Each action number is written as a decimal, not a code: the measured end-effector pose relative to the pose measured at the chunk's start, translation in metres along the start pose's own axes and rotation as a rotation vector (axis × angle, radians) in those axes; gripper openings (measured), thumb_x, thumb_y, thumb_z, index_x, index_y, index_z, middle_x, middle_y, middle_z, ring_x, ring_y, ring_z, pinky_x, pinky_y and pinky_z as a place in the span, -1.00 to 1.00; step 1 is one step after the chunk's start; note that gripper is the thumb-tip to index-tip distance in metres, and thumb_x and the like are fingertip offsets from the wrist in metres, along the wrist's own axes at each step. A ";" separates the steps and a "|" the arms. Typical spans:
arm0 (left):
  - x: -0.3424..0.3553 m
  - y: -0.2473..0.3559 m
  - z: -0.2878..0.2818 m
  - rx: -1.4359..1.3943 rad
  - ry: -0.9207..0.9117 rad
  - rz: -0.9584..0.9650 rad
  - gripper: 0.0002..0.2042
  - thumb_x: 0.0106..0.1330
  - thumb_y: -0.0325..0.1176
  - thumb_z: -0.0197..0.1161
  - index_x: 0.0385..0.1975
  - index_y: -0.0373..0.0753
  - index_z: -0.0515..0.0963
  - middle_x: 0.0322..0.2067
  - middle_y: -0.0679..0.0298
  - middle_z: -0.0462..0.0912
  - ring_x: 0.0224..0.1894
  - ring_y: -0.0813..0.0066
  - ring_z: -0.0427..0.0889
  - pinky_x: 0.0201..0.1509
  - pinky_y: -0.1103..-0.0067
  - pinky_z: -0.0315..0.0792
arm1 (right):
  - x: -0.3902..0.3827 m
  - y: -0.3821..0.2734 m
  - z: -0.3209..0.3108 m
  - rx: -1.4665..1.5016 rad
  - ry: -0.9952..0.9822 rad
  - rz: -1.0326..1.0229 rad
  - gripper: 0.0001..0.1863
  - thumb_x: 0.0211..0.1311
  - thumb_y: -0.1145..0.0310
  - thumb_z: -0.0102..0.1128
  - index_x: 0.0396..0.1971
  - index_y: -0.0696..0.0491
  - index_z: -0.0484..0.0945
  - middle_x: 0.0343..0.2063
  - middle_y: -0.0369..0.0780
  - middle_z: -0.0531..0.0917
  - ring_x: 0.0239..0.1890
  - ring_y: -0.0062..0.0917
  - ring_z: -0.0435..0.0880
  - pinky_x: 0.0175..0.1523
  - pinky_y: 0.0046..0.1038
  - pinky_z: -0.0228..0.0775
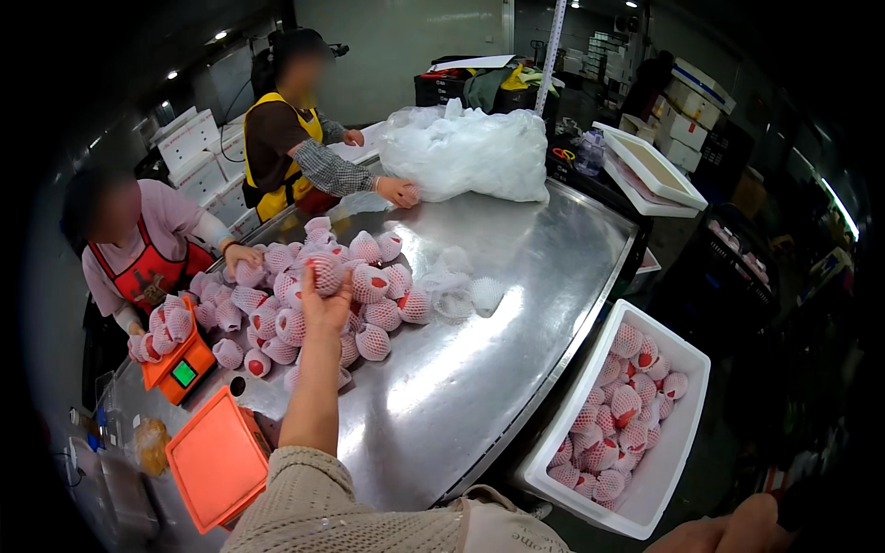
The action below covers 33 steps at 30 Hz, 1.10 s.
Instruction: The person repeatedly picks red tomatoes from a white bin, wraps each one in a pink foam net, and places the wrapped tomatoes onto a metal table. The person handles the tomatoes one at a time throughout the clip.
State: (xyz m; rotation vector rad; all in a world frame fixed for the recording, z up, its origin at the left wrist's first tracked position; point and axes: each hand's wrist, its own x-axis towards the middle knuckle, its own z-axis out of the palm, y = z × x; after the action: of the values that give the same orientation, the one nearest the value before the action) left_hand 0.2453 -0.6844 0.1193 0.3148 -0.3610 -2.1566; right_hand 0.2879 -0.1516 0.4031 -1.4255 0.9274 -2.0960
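A large bare metal surface (516,267) carried the work; a co-worker in a yellow apron (300,152) and another in a red apron (152,267) stood along its left edge, beside the fruit. A bulky, translucent white plastic bag (466,152) rested at the far edge, probably to leave the middle free. A deep white foam box (678,442) stood off the surface, beside its right edge, presumably to be within reach; netted fruits (625,405) lay in it at mixed angles. A loose heap of red fruits in pale pink foam nets (373,286) spread over the left half, the nets probably guarding against bruises. An orange, flat-lidded box (217,456) occupied the near left corner, and an orange scale with a green display (198,355) the left edge. The left hand (327,313) reached over the heap, palm up, its fingers curled round one red, pink-netted fruit (324,275), seemingly to cradle it without squeezing. This fruit, nearly round, showed no clear long axis; where its stem end pointed could not be told. The right hand (737,533) showed only partly, at lower right; the state of its fingers could not be told.
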 end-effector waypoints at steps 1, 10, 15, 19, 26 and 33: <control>0.009 0.006 -0.003 -0.034 0.014 0.014 -0.64 0.32 -0.15 0.30 0.00 -0.20 0.50 -0.04 0.17 0.60 0.02 0.15 0.58 0.06 0.10 0.58 | -0.003 -0.002 0.000 0.003 0.011 -0.020 -0.66 0.12 0.08 0.44 -0.12 -0.21 0.59 -0.21 -0.24 0.33 -0.41 -0.49 0.40 -0.37 -0.48 0.31; -0.001 -0.095 -0.013 0.132 -0.013 -0.310 -0.52 0.35 0.02 0.22 0.11 -0.18 0.42 -0.04 -0.01 0.57 -0.02 0.10 0.60 0.02 0.28 0.55 | -0.060 -0.029 -0.008 -0.177 0.218 -0.251 -0.77 0.13 0.20 0.44 -0.21 -0.22 0.62 -0.26 -0.24 0.37 -0.50 -0.52 0.39 -0.45 -0.51 0.25; -0.116 -0.233 0.049 0.534 -0.413 -0.567 -0.58 0.38 -0.05 0.20 0.10 -0.18 0.43 -0.08 0.15 0.59 -0.14 0.30 0.63 -0.17 0.43 0.56 | -0.095 -0.042 -0.024 -0.192 0.292 -0.314 -0.79 0.13 0.24 0.44 -0.24 -0.22 0.63 -0.28 -0.24 0.38 -0.53 -0.53 0.38 -0.48 -0.52 0.23; -0.237 -0.361 0.125 1.064 -0.894 -0.675 -0.66 0.31 -0.27 0.28 0.04 -0.20 0.47 -0.06 0.20 0.54 -0.15 0.34 0.60 -0.04 0.41 0.52 | -0.132 -0.064 -0.027 -0.252 0.398 -0.397 -0.78 0.14 0.25 0.44 -0.22 -0.22 0.62 -0.27 -0.23 0.37 -0.53 -0.54 0.37 -0.48 -0.53 0.21; -0.237 -0.509 0.105 1.809 -1.623 0.415 -0.36 -0.03 -0.42 0.44 0.16 -0.15 0.42 0.17 -0.08 0.37 0.15 -0.07 0.46 0.16 0.25 0.44 | -0.194 -0.075 -0.064 -0.140 0.531 -0.463 -0.77 0.15 0.26 0.44 -0.19 -0.21 0.62 -0.25 -0.22 0.37 -0.52 -0.56 0.35 -0.49 -0.55 0.18; -0.211 -0.562 0.098 2.474 -1.631 0.579 -0.23 -0.07 -0.27 0.48 0.26 -0.10 0.36 0.05 0.04 0.51 0.17 0.07 0.45 0.17 0.24 0.41 | -0.307 -0.052 -0.110 -0.144 0.922 -0.299 -0.40 0.30 -0.09 0.22 0.21 -0.13 0.30 -0.24 -0.23 0.30 -0.44 -0.51 0.32 -0.36 -0.42 0.37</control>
State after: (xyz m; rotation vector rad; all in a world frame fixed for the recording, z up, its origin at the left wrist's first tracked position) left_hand -0.0900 -0.1865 0.0216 -0.3825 -3.0835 0.2603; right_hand 0.3011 0.1226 0.2197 -0.6129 1.2461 -3.0373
